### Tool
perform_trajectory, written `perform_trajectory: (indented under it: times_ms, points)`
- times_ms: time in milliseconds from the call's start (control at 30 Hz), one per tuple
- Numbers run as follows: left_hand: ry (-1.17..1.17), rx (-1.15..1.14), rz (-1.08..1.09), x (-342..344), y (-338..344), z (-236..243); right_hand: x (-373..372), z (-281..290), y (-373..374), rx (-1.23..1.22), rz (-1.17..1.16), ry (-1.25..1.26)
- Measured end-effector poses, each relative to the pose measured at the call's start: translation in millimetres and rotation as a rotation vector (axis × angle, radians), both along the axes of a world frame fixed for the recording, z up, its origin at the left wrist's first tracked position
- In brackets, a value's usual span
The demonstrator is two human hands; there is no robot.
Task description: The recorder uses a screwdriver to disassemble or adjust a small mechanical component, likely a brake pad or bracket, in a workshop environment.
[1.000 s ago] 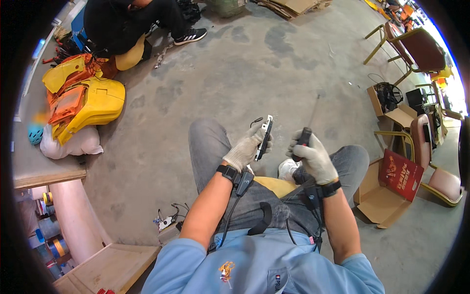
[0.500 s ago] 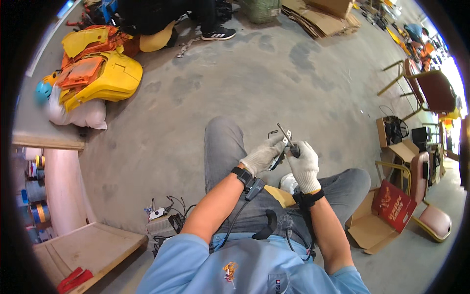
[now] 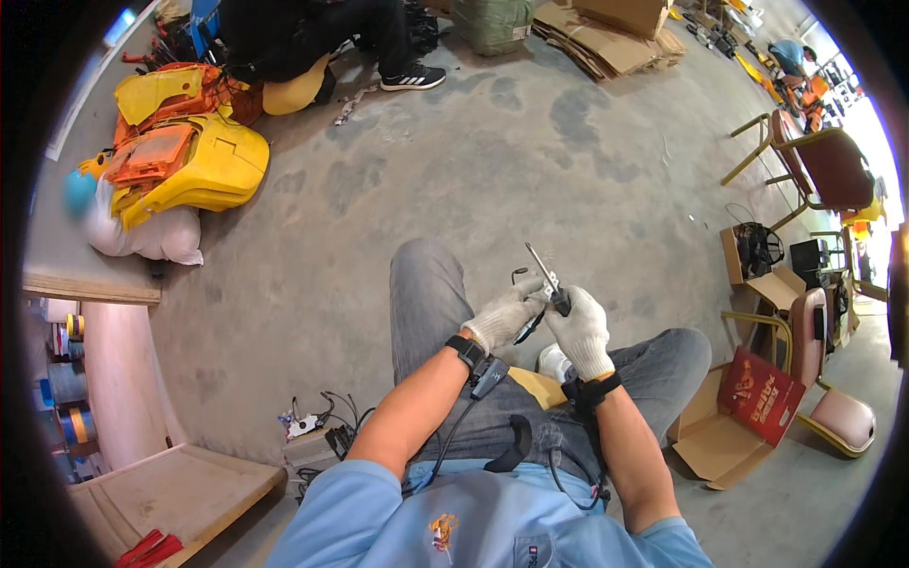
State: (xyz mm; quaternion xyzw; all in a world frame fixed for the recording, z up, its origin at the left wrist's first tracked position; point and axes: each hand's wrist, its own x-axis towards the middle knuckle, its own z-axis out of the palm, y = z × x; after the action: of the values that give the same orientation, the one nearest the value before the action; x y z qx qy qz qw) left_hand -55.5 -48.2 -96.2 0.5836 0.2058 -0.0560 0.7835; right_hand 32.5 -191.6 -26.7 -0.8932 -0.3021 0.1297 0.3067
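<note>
Between the knees (image 3: 424,263), the left hand (image 3: 509,318) pinched a small part (image 3: 529,328); the right hand (image 3: 579,331) had its fingers wrapped round a screwdriver (image 3: 561,302), tip pointing past it. Work looked unfinished; how much was done could not be told.

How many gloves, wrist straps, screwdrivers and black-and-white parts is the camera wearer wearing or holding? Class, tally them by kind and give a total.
Gloves: 2
Wrist straps: 2
Screwdriver: 1
Black-and-white part, partly hidden: 1
Total: 6
</note>
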Motion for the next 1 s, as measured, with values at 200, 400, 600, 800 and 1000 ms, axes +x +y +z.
perform_trajectory:
  times_ms: [200, 400, 600, 800, 1000]
  points:
    - [0.099, -0.028, -0.034, 0, 0, 11, 0, 2, 0, -0.071, -0.033, 0.073]
    - [0.127, 0.015, -0.047, -4, 1, 24, -1, 4, 2, 0.009, -0.140, 0.200]
    - [-0.049, -0.259, 0.087, -2, 0, 12, 4, -7, -8, -0.026, -0.126, 0.145]
    - [0.131, -0.266, 0.274, -7, 10, 2, 29, -45, -34, 0.041, -0.411, 0.719]
    - [0.223, -0.328, 0.339, -4, 11, 0, 43, -79, -44, 0.189, -0.618, 1.003]
